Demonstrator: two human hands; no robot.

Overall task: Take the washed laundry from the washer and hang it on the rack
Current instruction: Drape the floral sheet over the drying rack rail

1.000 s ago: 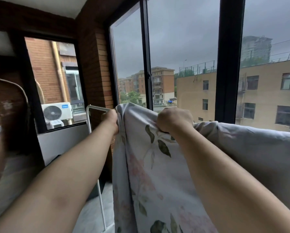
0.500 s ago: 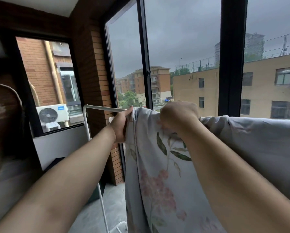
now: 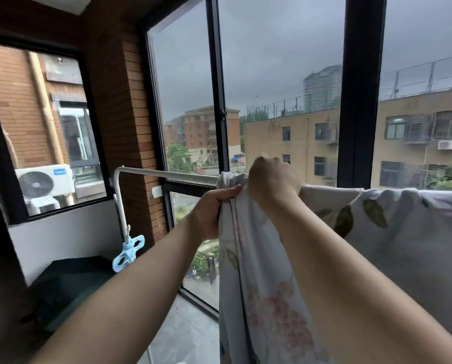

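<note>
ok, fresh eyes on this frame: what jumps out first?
The floral sheet draped over the white rack bar fills the lower right. The left hand and right hand both grip its bunched edge at centre. Behind it, tall dark-framed windows show a grey sky and apartment blocks. A blue clip hangs by the rack's upright at lower left.
</note>
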